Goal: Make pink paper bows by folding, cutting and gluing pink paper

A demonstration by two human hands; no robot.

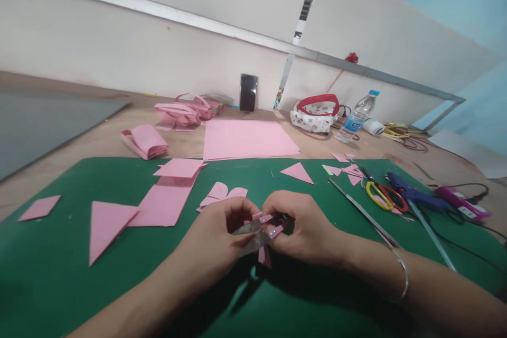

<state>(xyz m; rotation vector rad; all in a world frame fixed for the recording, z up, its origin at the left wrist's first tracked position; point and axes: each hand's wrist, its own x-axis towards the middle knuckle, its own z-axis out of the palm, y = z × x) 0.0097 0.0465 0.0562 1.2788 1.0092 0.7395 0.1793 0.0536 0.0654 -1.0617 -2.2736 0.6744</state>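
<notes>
Both my hands meet over the green cutting mat (59, 274), near its front middle. My left hand (216, 237) and my right hand (304, 229) are closed in a pinch on a small folded pink paper piece (263, 232) held between them. Thin metal blades, perhaps small scissors or tweezers (247, 229), show between my fingers against the paper; which hand grips them I cannot tell. A bangle circles my right wrist.
Pink paper triangles (105, 224), squares (164, 203) and petal shapes (222, 193) lie on the mat. A large pink sheet (245, 140) lies behind. At right are yellow-red scissors (382, 195), a metal ruler (362, 211), a blue glue gun (415, 195), a water bottle (356, 116) and a basket (315, 113).
</notes>
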